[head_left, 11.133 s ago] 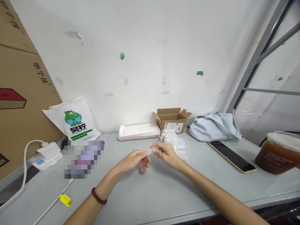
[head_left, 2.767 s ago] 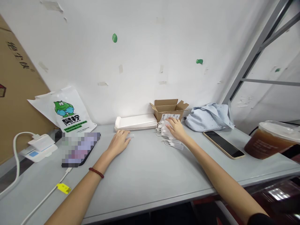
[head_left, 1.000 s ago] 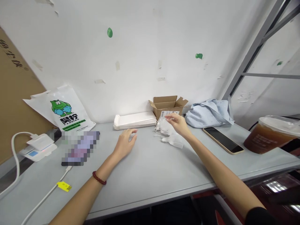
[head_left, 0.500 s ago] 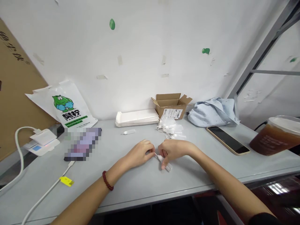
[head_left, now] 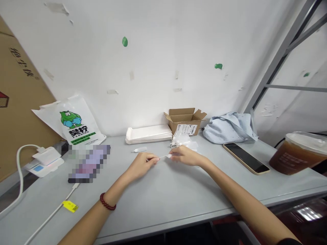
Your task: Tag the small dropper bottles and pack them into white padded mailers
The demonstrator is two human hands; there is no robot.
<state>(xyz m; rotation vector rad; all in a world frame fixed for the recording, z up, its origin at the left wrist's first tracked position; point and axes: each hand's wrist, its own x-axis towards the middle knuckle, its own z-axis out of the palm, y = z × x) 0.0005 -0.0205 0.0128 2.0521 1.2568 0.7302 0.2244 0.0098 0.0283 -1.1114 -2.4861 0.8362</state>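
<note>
Between my two hands a thin white cord (head_left: 163,157) is stretched out above the table. My left hand (head_left: 143,165) pinches the cord's free end between thumb and fingertips. My right hand (head_left: 187,156) is closed on the small white-capped plastic piece (head_left: 169,156) at the other end; its clear part is mostly hidden behind the fingers. A similar clear-and-white piece (head_left: 140,149) lies alone beyond my left hand. Just behind my right hand is a pile of such corded pieces (head_left: 182,139), partly covered by the hand.
An open cardboard box (head_left: 186,122) and a stack of white envelopes (head_left: 149,133) stand by the wall. To the right are a cloth bag (head_left: 230,127), a phone (head_left: 245,158) and a cup of brown drink (head_left: 293,156). A charging cable (head_left: 47,221) runs along the left.
Both hands have moved farther from the table's front edge. The hands have drawn slightly apart, and the cord is now straight between them. The camera view has tilted up slightly.
</note>
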